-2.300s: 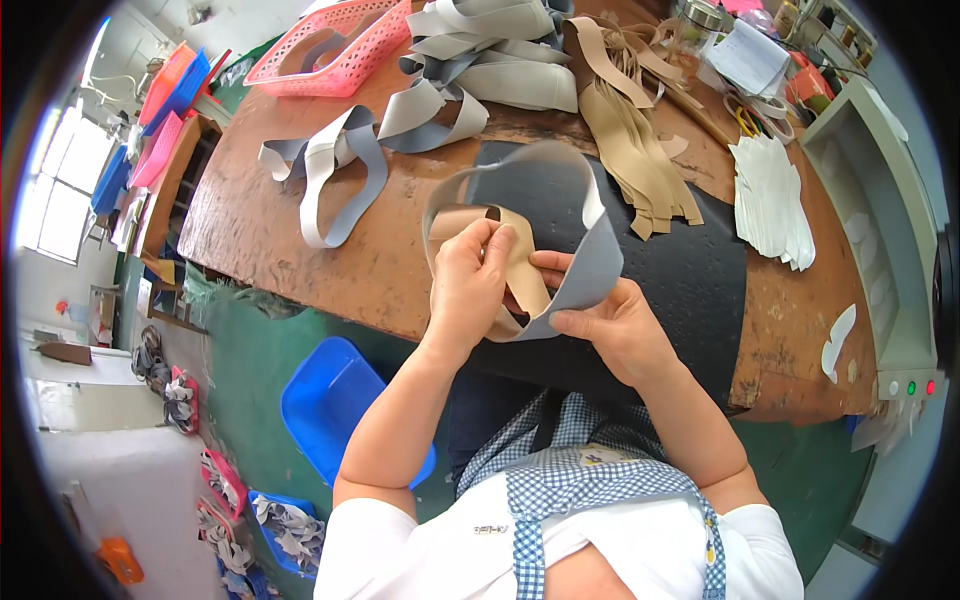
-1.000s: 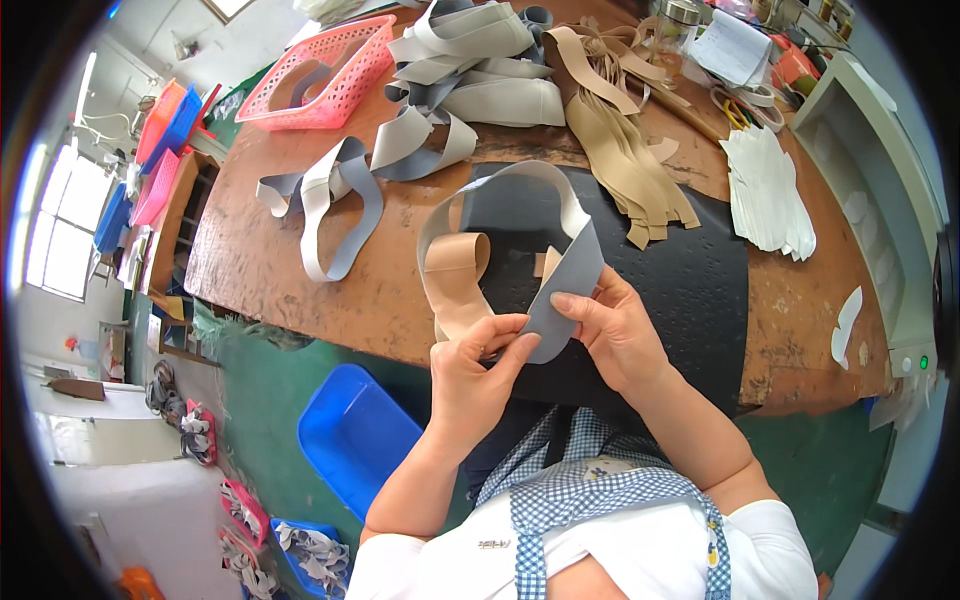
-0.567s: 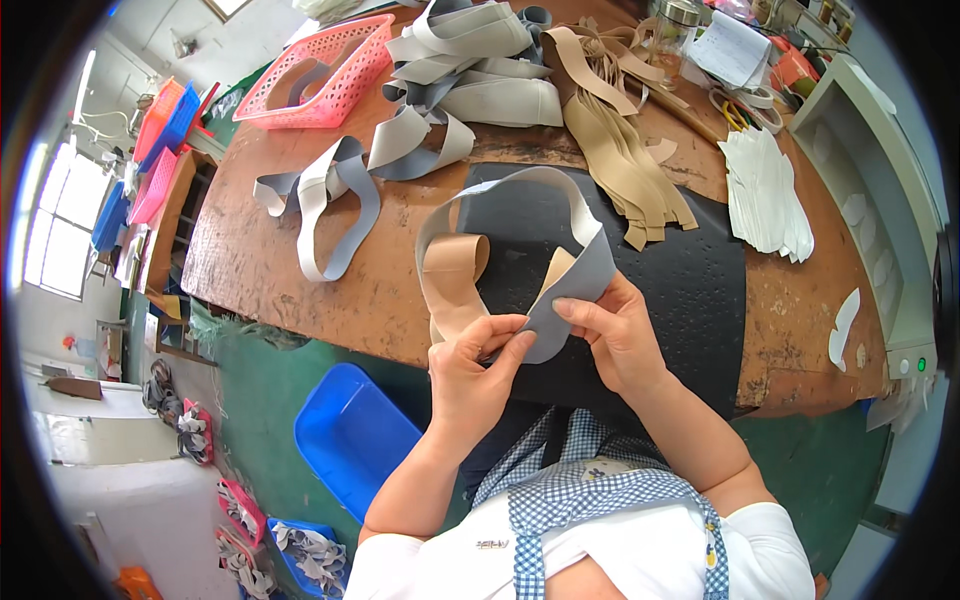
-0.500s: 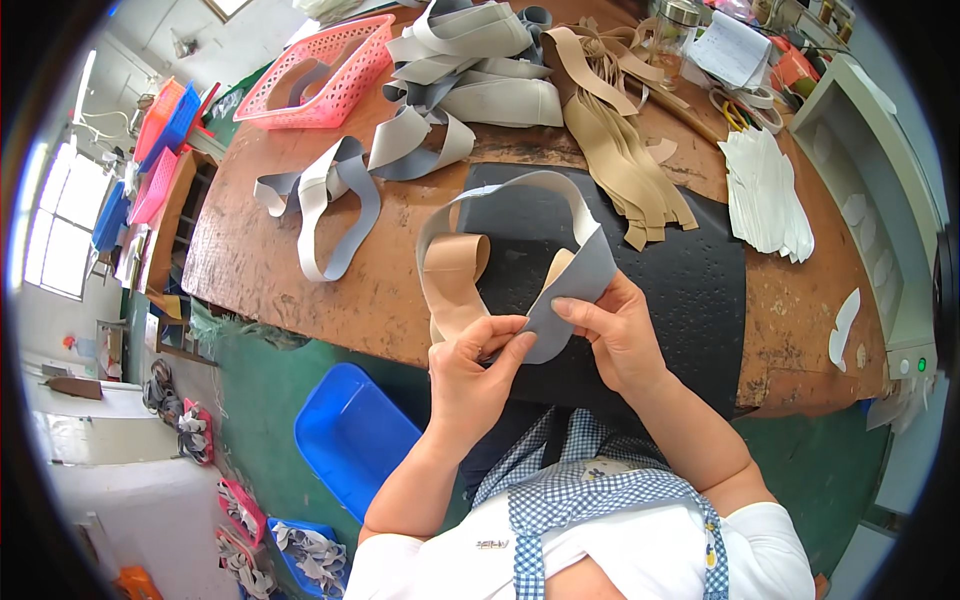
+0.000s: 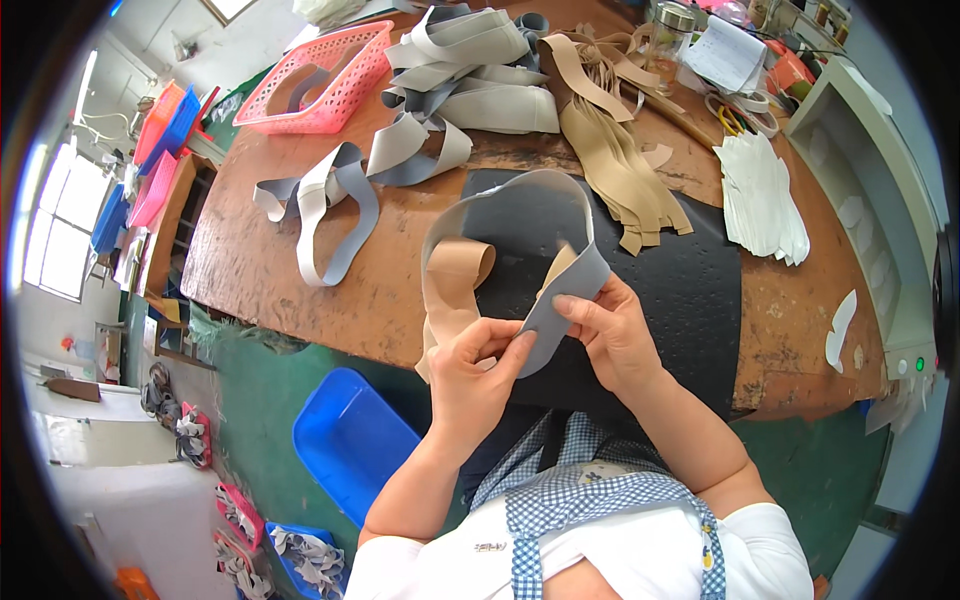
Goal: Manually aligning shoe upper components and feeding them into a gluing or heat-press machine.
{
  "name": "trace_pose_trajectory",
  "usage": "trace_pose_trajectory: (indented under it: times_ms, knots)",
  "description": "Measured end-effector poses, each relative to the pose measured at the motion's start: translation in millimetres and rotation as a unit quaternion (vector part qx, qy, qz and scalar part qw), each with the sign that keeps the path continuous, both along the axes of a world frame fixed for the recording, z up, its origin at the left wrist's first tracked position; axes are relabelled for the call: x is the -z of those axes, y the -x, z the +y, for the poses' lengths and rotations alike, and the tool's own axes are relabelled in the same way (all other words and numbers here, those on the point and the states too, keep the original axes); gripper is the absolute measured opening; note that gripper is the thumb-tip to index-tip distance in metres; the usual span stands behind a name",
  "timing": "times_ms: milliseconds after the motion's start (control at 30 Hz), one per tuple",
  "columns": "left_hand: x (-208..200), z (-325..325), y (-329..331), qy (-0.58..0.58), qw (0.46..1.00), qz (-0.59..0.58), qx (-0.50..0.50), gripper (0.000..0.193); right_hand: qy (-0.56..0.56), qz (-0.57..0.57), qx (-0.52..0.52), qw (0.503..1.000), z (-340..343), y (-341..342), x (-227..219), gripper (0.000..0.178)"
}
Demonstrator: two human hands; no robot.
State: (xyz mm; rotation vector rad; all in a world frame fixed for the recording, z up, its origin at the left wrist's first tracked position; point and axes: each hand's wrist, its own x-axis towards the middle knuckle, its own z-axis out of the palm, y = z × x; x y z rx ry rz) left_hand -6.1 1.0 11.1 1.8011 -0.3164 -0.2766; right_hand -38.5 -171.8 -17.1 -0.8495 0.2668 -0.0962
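A: Left side, what is listed?
B: Pink basket [image 5: 352, 100], one, pierced, at the far left of the counter [image 5: 240, 240]. Grey strips [image 5: 361, 200], loose and looped, nearer the person. Blue tub [image 5: 350, 430], one, on the floor.
A: Tan strip [image 5: 455, 285]?
B: One, top curled over, inside the left of the grey band [image 5: 548, 325]; lower end partly behind the left hand [image 5: 468, 375].
A: And that hand?
B: Closed to a pinch, thumb and forefinger on the band's lower edge.
A: The band itself?
B: One wide loop, on edge, between the hands, in front of the black mat [image 5: 690, 320]. A tan edge shows behind its right part; any join is hidden.
A: Handling?
B: Probably light, soft, bendy, not slippery; a hard pinch may crease it. Best held near the edge, thumb outside, fingers inside.
A: Right hand [image 5: 618, 345]?
B: Part-closed, thumb on the grey face, fingers behind.
A: Far right?
B: Tan strips [image 5: 625, 180], bundled; white pieces [image 5: 762, 205], stacked; grey cabinet [image 5: 905, 290], green light.
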Motion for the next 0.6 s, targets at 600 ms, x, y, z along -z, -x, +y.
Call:
trace_pose_trajectory:
  times_ms: [600]
  knots:
    - [2.0,-2.8,0.4,0.049,0.998,0.041,-0.005,0.013,0.010,-0.021,0.014,1.000,7.2,5.5,7.2,0.026]
